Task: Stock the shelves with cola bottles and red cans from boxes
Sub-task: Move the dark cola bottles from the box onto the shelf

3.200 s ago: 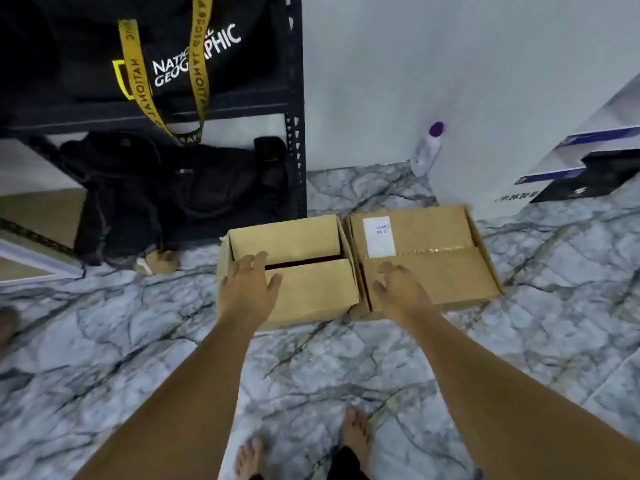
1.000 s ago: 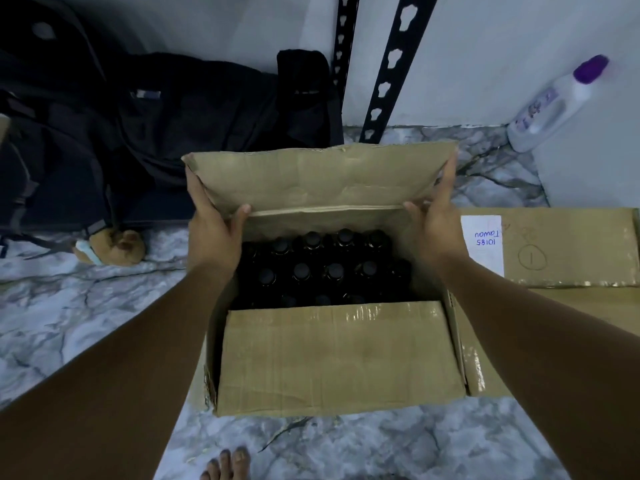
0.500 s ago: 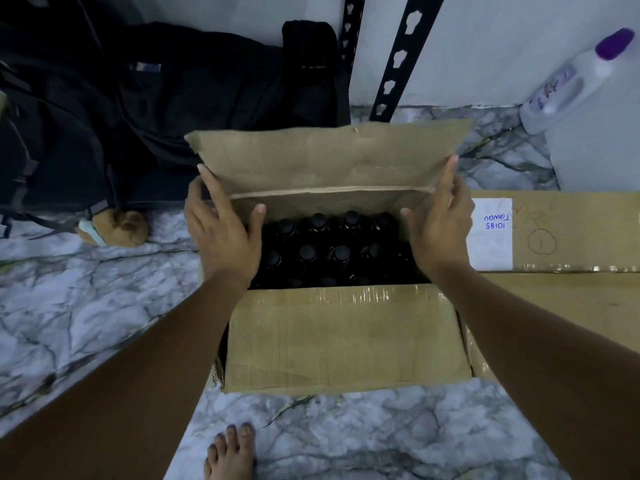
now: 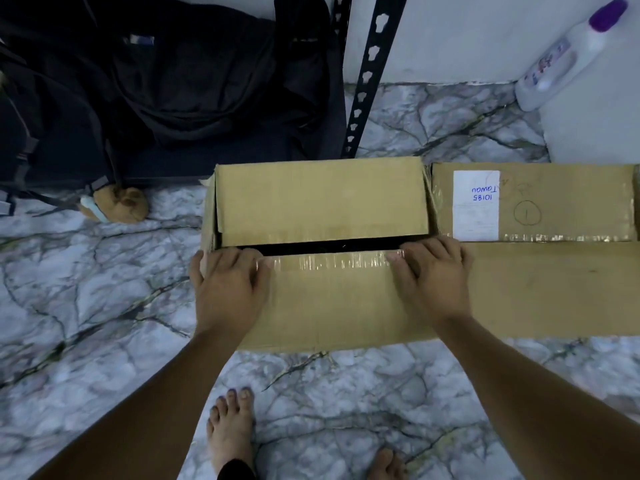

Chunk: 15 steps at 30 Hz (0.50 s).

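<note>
The left cardboard box (image 4: 318, 306) sits on the marble floor in front of me. Its far flap (image 4: 322, 202) lies nearly flat, leaving a thin dark gap (image 4: 329, 245) between the flaps. The cola bottles inside are hidden. My left hand (image 4: 228, 289) lies on the left end of the near flap, fingers curled at its taped edge and thumb over the box's side. My right hand (image 4: 433, 278) grips the same edge at the right end. A second box (image 4: 554, 289) with a white label touches it on the right, flaps down. No red cans show.
A black slotted shelf post (image 4: 367, 77) rises just behind the left box. Black bags (image 4: 166, 84) fill the lowest shelf at the back left, with a small brown plush toy (image 4: 117, 204) on the floor. A white bottle with a purple cap (image 4: 568, 57) leans on the wall. My bare feet (image 4: 232, 434) stand close by.
The far flap, held up half a second ago with bottle caps showing, has dropped almost flat. Both hands have moved from it onto the near flap's edge.
</note>
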Each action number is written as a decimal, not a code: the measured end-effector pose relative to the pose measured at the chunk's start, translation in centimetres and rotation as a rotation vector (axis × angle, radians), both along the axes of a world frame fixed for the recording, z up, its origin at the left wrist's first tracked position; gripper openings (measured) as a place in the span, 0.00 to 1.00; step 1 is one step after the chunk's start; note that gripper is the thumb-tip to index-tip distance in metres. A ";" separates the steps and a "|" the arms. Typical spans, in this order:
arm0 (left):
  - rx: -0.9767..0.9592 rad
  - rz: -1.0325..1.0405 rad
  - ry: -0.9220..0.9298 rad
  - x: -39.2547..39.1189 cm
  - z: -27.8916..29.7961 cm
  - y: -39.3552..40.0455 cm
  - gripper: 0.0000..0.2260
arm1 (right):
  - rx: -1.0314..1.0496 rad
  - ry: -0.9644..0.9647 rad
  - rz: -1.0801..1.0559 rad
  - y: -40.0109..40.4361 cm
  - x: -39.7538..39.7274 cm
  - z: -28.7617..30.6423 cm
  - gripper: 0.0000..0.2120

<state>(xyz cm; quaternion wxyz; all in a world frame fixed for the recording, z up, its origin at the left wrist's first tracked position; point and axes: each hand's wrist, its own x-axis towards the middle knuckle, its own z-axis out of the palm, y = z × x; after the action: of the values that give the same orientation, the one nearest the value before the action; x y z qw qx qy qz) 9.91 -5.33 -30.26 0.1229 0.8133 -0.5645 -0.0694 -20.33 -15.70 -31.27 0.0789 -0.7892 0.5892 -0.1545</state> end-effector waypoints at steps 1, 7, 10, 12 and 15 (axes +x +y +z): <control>-0.054 0.005 0.016 -0.1 0.2 0.6 0.15 | 0.010 -0.038 -0.017 0.5 0.0 0.1 0.10; -0.237 0.019 0.149 -0.1 3.3 1.0 0.18 | -0.085 -0.181 -0.028 1.5 -0.3 1.8 0.13; -0.238 0.024 0.325 -0.9 5.4 2.2 0.19 | -0.190 -0.192 0.051 1.8 -0.9 4.4 0.14; -0.141 0.086 0.672 0.3 8.0 1.9 0.17 | -0.154 -0.172 0.135 2.1 -1.6 7.1 0.20; 0.196 0.135 1.282 2.5 11.0 2.1 0.07 | 0.314 -0.258 0.254 2.0 -3.2 11.1 0.25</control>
<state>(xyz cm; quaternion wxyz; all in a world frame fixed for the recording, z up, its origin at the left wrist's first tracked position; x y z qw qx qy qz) 12.46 -3.27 -19.22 0.3646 0.6518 -0.3182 -0.5839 -23.50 -13.67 -20.13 0.2943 -0.8086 0.4870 -0.1495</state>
